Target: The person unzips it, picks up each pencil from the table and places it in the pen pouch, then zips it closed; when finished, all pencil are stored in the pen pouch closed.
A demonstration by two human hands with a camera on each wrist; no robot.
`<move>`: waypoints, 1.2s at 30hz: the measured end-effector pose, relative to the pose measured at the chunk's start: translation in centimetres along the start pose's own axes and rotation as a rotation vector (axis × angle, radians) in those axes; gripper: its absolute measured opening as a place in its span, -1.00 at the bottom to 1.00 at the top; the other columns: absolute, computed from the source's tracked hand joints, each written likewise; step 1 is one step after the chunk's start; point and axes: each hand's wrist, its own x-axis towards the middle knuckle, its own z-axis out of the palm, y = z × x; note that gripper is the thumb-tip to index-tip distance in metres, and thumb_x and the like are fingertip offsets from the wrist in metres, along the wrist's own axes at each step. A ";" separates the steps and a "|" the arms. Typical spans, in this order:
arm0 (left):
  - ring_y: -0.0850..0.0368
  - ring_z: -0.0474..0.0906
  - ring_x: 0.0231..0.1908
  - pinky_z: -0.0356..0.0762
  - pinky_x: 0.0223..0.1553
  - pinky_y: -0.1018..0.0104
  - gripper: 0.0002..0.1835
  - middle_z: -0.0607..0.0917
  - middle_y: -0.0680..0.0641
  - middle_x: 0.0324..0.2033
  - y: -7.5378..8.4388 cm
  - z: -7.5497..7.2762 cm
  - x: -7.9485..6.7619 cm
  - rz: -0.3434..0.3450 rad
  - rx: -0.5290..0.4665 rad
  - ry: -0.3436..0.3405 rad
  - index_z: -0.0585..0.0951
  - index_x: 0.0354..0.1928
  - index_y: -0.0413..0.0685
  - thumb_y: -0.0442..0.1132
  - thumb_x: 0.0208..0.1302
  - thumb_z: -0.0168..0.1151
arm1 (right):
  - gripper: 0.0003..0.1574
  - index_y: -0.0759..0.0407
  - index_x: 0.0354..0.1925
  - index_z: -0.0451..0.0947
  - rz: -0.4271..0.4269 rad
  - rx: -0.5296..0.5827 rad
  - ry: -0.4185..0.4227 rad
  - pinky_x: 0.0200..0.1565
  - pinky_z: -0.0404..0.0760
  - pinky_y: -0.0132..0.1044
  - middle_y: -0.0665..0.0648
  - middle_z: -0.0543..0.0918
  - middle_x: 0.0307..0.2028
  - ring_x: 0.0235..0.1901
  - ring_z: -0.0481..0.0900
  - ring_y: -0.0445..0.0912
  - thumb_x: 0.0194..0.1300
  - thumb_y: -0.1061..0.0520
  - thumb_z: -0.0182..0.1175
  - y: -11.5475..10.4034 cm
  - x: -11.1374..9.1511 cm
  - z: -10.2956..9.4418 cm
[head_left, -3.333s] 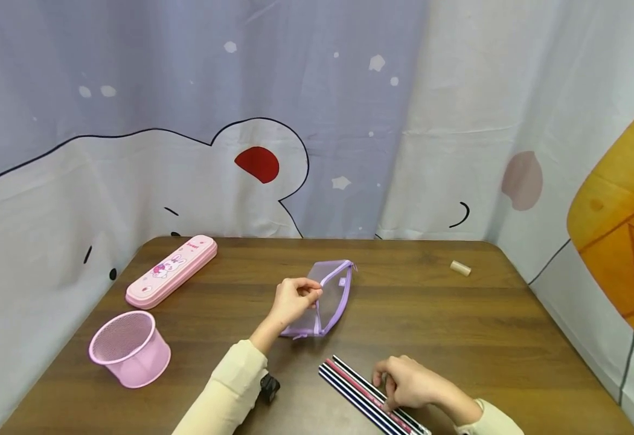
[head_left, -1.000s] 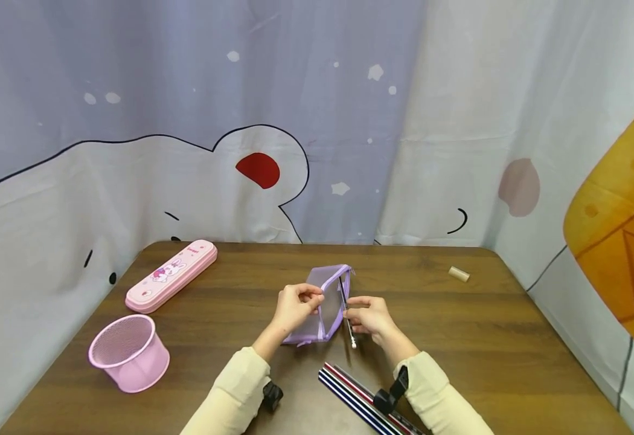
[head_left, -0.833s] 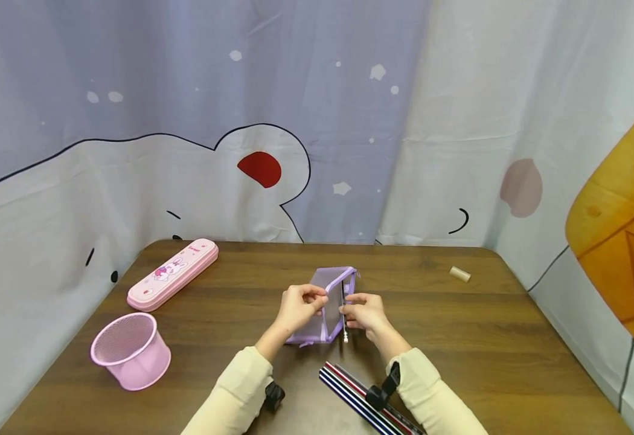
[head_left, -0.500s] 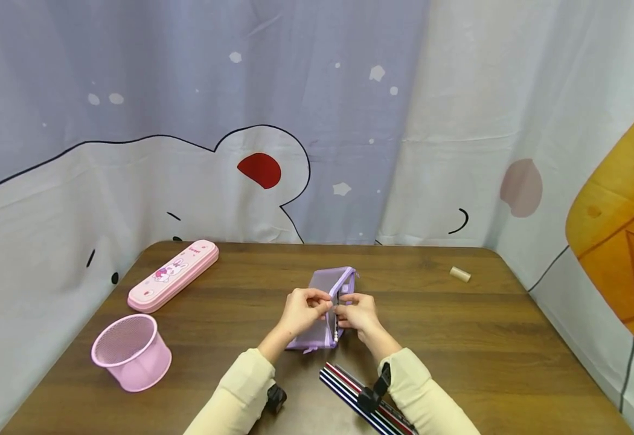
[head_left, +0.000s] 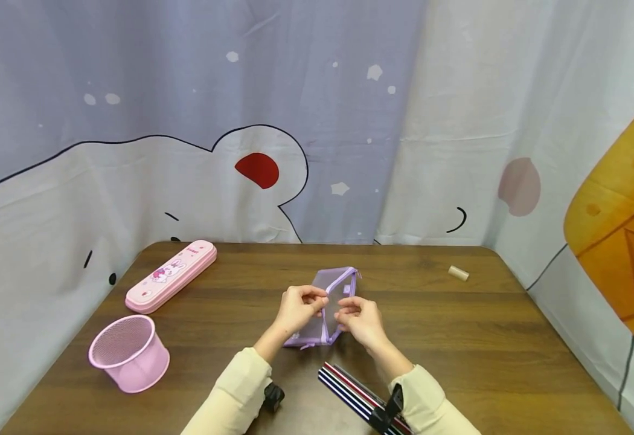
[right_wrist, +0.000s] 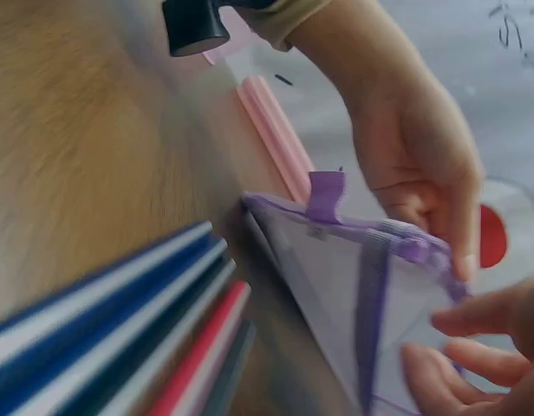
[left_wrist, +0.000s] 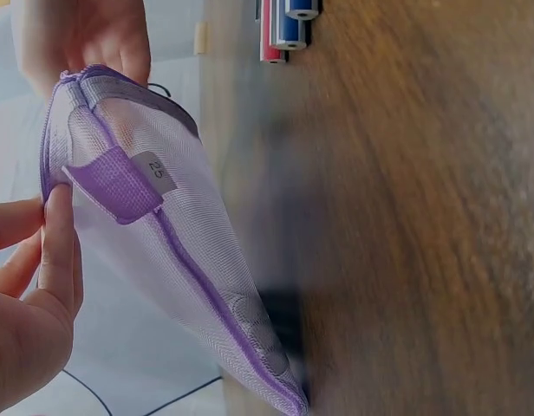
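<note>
A purple zippered mesh pencil pouch [head_left: 314, 331] lies mid-table with its mouth spread toward the right. My left hand [head_left: 295, 311] pinches the upper zipper edge between thumb and fingers; the left wrist view shows this beside the pouch's purple tab [left_wrist: 115, 184]. At the mouth is my right hand [head_left: 365, 320], its fingers loosely bent and apart with nothing between them, as the right wrist view also shows. Just in front lies a bundle of striped pencils [head_left: 349, 391], blue-white, red and dark, partly hidden by the right wrist's camera strap.
A pink mesh pen cup [head_left: 142, 365] stands at the left front. Behind it lies a pink pencil case [head_left: 171, 277] with a rabbit print. A small beige cylinder [head_left: 459, 273] is at the back right. A patterned curtain [head_left: 349, 121] hangs behind the table.
My right hand has picked a dark pencil from the bundle, slid it into the pouch's mouth and let go; that pencil is out of sight in the head view. My left hand keeps its pinch.
</note>
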 end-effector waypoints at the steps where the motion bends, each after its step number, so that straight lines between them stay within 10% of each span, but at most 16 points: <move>1: -0.04 0.59 -0.56 0.65 -0.46 0.10 -0.85 0.64 -0.38 -0.47 0.0 -0.1 0.0 -0.004 -0.004 0.003 0.58 -0.34 -0.47 -0.49 0.02 0.19 | -0.65 0.46 -0.20 0.49 -0.037 -0.054 -0.041 -0.47 0.67 -0.31 0.23 0.61 -0.45 -0.52 0.59 -0.17 -0.05 0.35 0.23 0.0 -0.5 -0.4; 6: -0.20 0.59 -0.52 0.66 -0.49 0.18 -0.85 0.63 -0.42 -0.48 -0.1 -0.3 -0.1 0.010 -0.016 -0.011 0.58 -0.33 -0.47 -0.49 0.03 0.18 | -0.69 0.34 -0.35 0.54 -0.292 -0.418 -0.357 -0.52 0.56 -0.48 0.07 0.61 -0.55 -0.56 0.51 -0.29 -0.17 0.26 0.32 0.1 -3.7 -3.7; 13: -0.25 0.58 -0.54 0.65 -0.52 0.13 -0.88 0.61 -0.44 -0.53 0.1 0.1 0.0 0.010 0.002 -0.016 0.59 -0.37 -0.45 -0.49 0.02 0.18 | -0.59 0.14 -0.41 0.56 -0.279 -0.753 -0.593 -0.53 0.39 -0.53 -0.11 0.48 -0.63 -0.59 0.34 -0.38 -0.37 0.18 0.45 0.2 -8.0 -7.0; 36: 0.22 0.56 -0.66 0.60 -0.61 0.43 -0.85 0.66 -0.24 -0.57 -3.7 0.4 1.5 0.004 0.028 -0.007 0.63 -0.36 -0.34 -0.39 0.01 0.24 | -0.70 0.24 -0.40 0.55 -0.207 -0.490 -0.559 -0.57 0.45 -0.55 -0.08 0.54 -0.65 -0.61 0.39 -0.43 -0.24 0.43 0.16 2.6 -10.2 -7.7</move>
